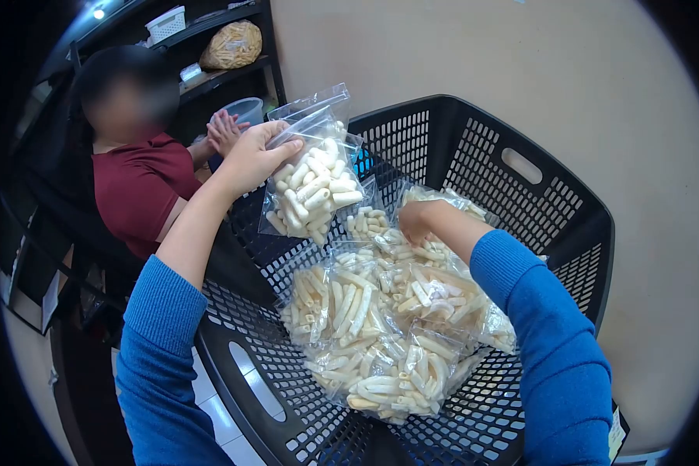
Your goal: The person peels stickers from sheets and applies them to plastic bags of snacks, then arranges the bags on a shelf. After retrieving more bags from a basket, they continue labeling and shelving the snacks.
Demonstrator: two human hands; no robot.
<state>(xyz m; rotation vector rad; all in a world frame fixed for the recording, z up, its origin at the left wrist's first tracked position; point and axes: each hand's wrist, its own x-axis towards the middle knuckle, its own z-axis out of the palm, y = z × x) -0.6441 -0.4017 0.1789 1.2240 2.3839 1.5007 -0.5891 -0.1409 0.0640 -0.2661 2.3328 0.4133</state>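
Note:
My left hand (260,155) is closed on the upper edge of clear zip bags of short whitish snack sticks (314,186), held up above the basket's left side. Two overlapping bag tops show there, so it looks like more than one bag. Inside the black plastic basket (524,128), my right hand (416,222) reaches down among more bags. Its fingers are curled and their tips are partly hidden, so I cannot make out what they grip. Several clear bags of longer pale snack sticks (353,307) lie piled beneath both hands.
A person in a maroon shirt (144,186) is at the left, hands together near a clear tub (245,111). Behind stands a dark shelf (210,81) with a large bag of tan snacks (233,45) and a white basket (165,25). A beige wall (598,78) rises behind the black basket.

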